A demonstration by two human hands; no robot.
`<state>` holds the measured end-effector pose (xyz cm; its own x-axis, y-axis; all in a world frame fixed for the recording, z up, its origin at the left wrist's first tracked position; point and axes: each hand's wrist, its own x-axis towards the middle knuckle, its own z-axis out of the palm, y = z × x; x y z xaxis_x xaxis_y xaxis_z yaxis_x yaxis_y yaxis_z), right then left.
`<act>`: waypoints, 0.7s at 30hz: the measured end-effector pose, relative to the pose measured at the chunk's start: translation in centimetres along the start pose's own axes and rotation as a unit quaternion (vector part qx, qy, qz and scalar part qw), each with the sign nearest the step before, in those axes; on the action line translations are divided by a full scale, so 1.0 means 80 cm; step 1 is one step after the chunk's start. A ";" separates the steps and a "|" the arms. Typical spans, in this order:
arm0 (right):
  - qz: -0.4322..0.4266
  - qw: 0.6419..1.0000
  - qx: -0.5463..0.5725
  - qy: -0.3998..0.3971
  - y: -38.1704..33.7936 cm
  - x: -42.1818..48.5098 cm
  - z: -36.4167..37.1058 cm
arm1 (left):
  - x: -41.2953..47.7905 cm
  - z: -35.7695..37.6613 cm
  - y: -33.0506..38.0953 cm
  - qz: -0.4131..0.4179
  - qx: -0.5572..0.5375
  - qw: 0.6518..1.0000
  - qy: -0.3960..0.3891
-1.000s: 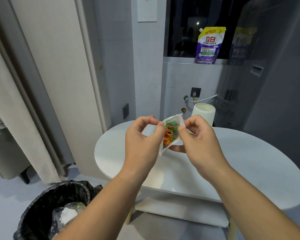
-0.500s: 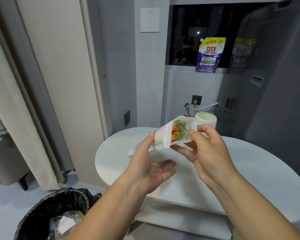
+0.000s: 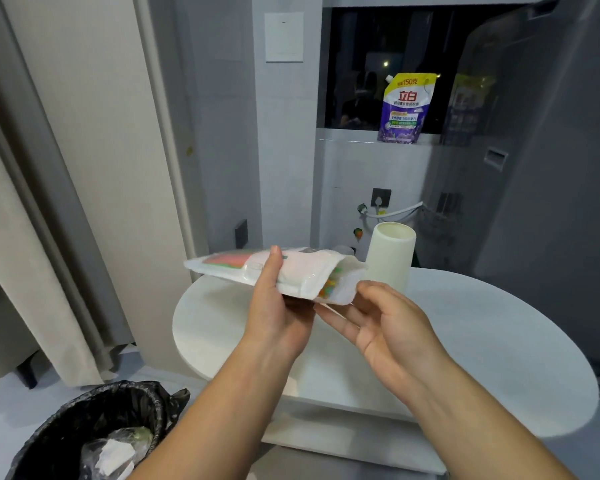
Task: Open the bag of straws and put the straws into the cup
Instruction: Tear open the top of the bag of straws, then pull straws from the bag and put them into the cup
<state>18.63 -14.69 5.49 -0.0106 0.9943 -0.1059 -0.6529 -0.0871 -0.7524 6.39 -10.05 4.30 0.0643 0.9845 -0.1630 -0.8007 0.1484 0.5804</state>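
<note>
A white bag of straws (image 3: 293,272) lies roughly level above the white table (image 3: 482,341), its open mouth turned right toward the cup. Coloured straw ends (image 3: 329,287) show inside the mouth. My left hand (image 3: 278,306) grips the bag around its middle, thumb on top. My right hand (image 3: 383,327) is just below and right of the mouth, palm up, fingers apart, holding nothing. The cream cup (image 3: 390,256) stands upright on the table right behind the bag's mouth.
A black-lined trash bin (image 3: 84,431) with crumpled plastic inside stands on the floor at lower left. A purple detergent pouch (image 3: 406,109) sits on the window ledge. A curtain (image 3: 32,202) hangs at left. A lower shelf (image 3: 343,434) runs under the table.
My left hand moved from under the bag to gripping its middle. My right hand let go of the mouth and opened below it. The bag turned flatter, its mouth pointing at the cup.
</note>
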 end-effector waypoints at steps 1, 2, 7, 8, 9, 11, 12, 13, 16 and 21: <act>0.012 1.000 0.008 0.011 -0.002 0.002 -0.004 | 0.003 0.000 0.000 0.019 0.009 1.000 0.006; 0.023 0.999 0.020 0.026 -0.004 0.004 -0.008 | 0.007 -0.002 -0.001 0.040 0.017 0.999 0.011; 0.067 0.991 0.066 0.095 -0.001 0.018 -0.019 | 0.015 0.001 -0.007 0.170 0.100 0.980 0.000; 0.075 0.989 0.078 0.100 0.000 0.020 -0.020 | 0.014 0.003 -0.010 0.201 0.128 0.971 -0.005; 0.083 0.987 0.091 0.106 0.002 0.022 -0.021 | 0.014 0.004 -0.013 0.229 0.159 0.960 -0.012; 0.094 0.982 0.114 0.118 0.005 0.027 -0.022 | 0.013 0.007 -0.021 0.270 0.225 0.936 -0.011; 0.097 0.980 0.124 0.125 0.006 0.029 -0.023 | 0.012 0.008 -0.025 0.284 0.250 0.926 -0.012; 0.100 0.977 0.130 0.133 0.006 0.032 -0.025 | 0.012 0.008 -0.029 0.292 0.266 0.919 -0.015; 0.101 0.974 0.127 0.158 0.007 0.041 -0.028 | 0.015 0.011 -0.035 0.285 0.271 0.919 -0.014; 0.062 0.973 0.067 0.213 0.004 0.052 -0.031 | 0.029 0.007 -0.035 0.204 0.219 0.954 -0.027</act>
<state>20.25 -10.72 3.23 0.2012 0.8583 -0.4721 -0.7592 -0.1679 -0.6288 9.12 -8.17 2.70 -0.1589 0.9702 0.1831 -0.4408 -0.2356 0.8661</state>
